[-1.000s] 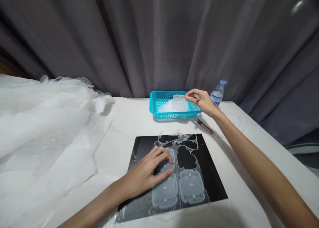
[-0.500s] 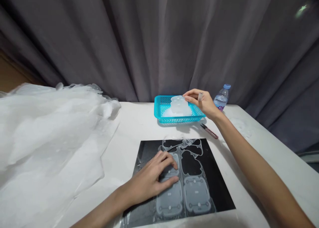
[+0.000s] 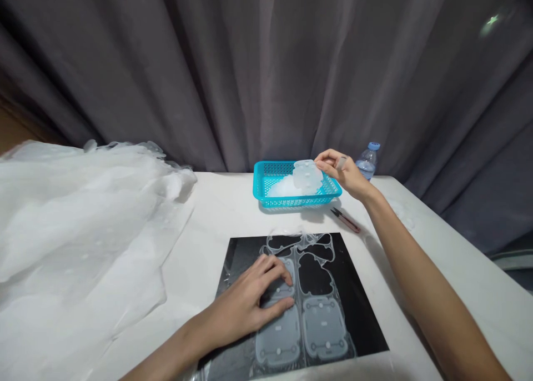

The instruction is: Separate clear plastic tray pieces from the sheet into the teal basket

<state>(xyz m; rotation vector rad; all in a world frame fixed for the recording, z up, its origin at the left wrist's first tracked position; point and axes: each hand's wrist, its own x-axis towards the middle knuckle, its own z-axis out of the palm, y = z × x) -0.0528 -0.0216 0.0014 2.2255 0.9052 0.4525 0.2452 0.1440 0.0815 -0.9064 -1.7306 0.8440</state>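
Note:
My right hand (image 3: 342,171) pinches a thin translucent piece (image 3: 307,175) by its upper corner, over a turquoise mesh basket (image 3: 259,186). Beneath it in the basket lie more whitish pieces (image 3: 280,189). My left hand (image 3: 263,292) rests with fingers apart on a clear moulded sheet that lies on a black board (image 3: 362,314). Rounded rectangular pieces are still set in the sheet, one (image 3: 325,326) at lower right and one (image 3: 278,336) below my left hand; another is partly hidden under my fingers. At the sheet's top, thin cut-out outlines (image 3: 317,249) curl up loosely.
Small thread snips (image 3: 345,220) lie to the right of the basket's front. A water bottle (image 3: 367,161) with a blue cap stands behind my right wrist. A large heap of translucent sheets (image 3: 83,236) covers the table's left side. A grey curtain (image 3: 233,70) hangs behind.
My right hand has shifted slightly right relative to the basket, with the translucent piece still pinched. My left hand stays on the sheet. The whole view has drifted a little.

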